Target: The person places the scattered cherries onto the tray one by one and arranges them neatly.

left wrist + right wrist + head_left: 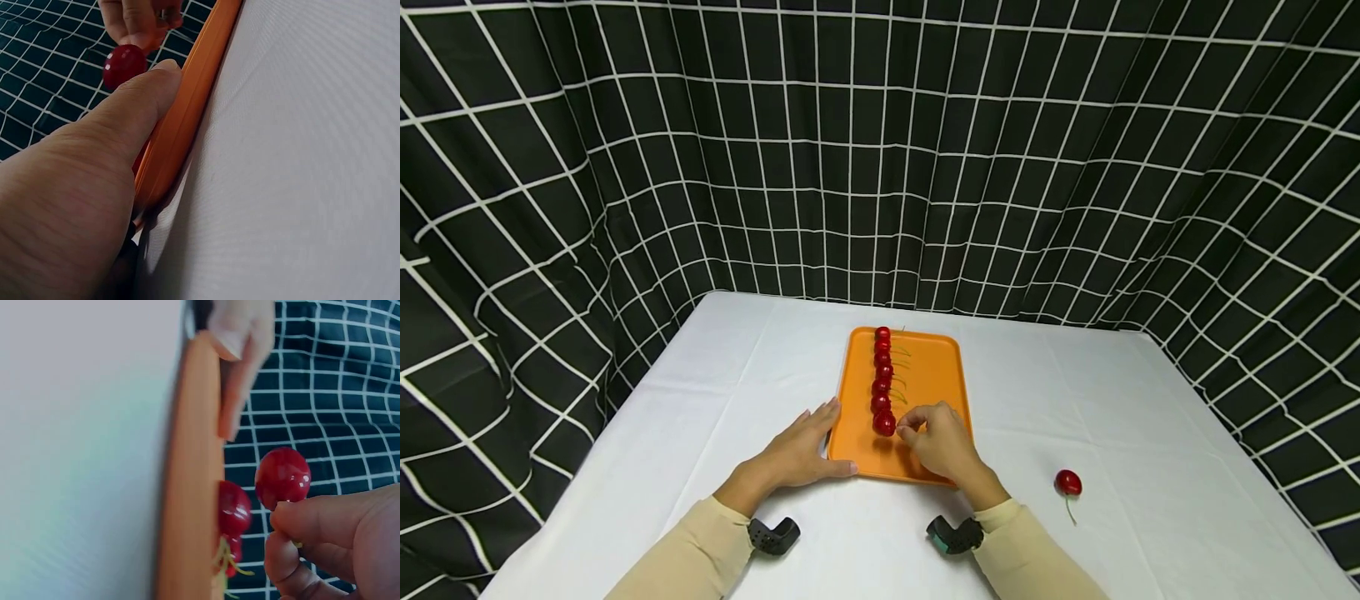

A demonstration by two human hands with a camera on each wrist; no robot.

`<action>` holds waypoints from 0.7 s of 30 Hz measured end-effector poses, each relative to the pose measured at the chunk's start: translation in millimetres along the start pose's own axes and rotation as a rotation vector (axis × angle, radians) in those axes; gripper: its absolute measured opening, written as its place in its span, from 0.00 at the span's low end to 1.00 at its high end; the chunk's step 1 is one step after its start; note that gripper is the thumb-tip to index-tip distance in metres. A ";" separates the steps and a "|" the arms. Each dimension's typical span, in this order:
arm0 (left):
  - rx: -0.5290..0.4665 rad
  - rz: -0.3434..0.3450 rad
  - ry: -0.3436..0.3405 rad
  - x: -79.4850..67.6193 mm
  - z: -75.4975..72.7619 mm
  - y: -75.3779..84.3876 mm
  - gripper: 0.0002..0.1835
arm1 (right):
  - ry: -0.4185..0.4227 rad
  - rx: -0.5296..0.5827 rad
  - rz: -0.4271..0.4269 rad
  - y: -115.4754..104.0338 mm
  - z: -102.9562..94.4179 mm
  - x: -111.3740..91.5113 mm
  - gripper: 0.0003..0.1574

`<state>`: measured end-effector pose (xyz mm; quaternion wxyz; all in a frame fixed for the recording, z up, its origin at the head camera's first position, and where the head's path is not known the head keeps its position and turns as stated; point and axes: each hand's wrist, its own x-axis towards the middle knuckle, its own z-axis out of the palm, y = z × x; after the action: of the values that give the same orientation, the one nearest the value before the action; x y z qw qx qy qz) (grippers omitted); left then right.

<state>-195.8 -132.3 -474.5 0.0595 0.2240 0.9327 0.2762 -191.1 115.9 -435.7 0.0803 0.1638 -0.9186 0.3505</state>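
Over the near part of the orange tray [934, 375], my right hand [946, 442] pinches a red cherry [282, 477] at its stem between thumb and fingertips. The right wrist view shows that cherry raised above the tray. Several other cherries [884, 371] lie in a column along the tray's left half, their green stems pointing right. My left hand [797, 450] spans the tray's near left corner, fingers stretched along the left side and thumb resting on the front rim. In the left wrist view only its thumb and palm side show; the other fingers are hidden.
One loose cherry [1068, 482] with its stem lies on the white tablecloth [1120, 417], right of the tray. A black curtain with a white grid [895, 167] encloses the table at the back and sides.
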 end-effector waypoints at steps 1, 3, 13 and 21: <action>-0.001 -0.004 -0.001 -0.1 -0.1 0.3 0.59 | -0.010 -0.013 -0.004 0.2 2.9 -0.6 0.06; -0.001 -0.012 -0.003 -0.4 -0.2 0.7 0.59 | -0.024 -0.035 -0.018 1.6 7.8 -1.2 0.07; 0.013 0.020 0.005 0.5 -2.9 0.3 0.59 | -0.019 -0.051 -0.040 5.2 13.2 0.4 0.06; 0.012 0.027 0.002 0.2 -0.6 -2.2 0.59 | -0.040 -0.044 -0.026 7.7 16.5 -0.3 0.06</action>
<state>-197.0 -134.2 -475.2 0.0536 0.2369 0.9312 0.2717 -194.1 110.3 -452.7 0.0702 0.1810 -0.9252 0.3260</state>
